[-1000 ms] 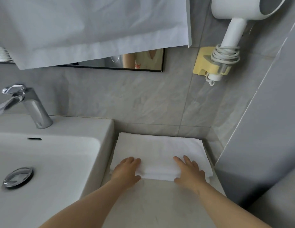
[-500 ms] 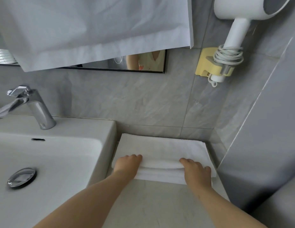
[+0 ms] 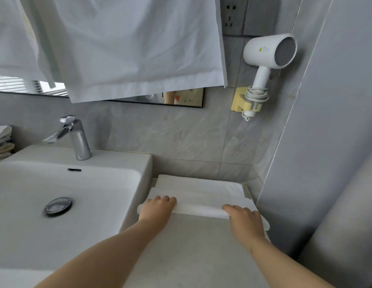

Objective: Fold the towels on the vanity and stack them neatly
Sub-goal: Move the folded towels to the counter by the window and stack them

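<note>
Grey desk (image 3: 191, 256) beside the basin (image 3: 77, 196): my left grip (image 3: 158, 210) and right grip (image 3: 244, 221) clamp the white towel (image 3: 197, 190) by its near fold, where uneven pulling could skew it.

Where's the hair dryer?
In the head view, the white hair dryer hangs on the wall at upper right, in a yellow holder, below the wall sockets.
</note>
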Action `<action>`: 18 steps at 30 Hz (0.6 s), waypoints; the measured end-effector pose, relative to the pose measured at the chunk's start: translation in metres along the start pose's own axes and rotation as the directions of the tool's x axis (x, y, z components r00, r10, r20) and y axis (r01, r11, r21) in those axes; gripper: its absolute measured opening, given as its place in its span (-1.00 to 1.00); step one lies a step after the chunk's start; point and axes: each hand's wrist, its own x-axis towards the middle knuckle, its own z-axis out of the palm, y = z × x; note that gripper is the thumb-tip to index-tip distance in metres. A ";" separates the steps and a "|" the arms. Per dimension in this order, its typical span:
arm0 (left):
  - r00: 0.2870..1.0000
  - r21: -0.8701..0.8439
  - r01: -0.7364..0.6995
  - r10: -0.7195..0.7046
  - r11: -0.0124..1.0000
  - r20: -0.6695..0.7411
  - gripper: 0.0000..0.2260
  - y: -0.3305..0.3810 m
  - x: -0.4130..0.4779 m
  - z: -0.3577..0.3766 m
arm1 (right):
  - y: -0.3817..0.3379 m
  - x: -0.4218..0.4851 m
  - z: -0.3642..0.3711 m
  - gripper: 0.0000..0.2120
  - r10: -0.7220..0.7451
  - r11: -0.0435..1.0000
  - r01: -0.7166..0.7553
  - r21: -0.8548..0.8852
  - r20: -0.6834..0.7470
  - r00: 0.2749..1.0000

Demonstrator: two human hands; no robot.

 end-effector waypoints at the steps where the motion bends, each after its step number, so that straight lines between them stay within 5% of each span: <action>1: 1.000 -0.002 -0.008 0.008 1.000 0.014 -0.64 0.001 -0.010 0.002 | 0.000 -0.010 0.001 -0.50 -0.001 1.000 0.001 0.005 0.016 1.000; 11: 0.962 -0.053 -0.062 0.074 0.997 0.264 -0.66 0.009 -0.067 0.032 | 0.004 -0.081 0.015 -0.59 -0.009 0.996 -0.015 0.088 0.257 0.966; 18: 0.889 -0.236 0.096 0.024 0.967 0.458 -0.64 0.008 -0.082 0.035 | 0.007 -0.098 0.015 -0.66 0.019 0.984 -0.104 0.144 0.496 0.868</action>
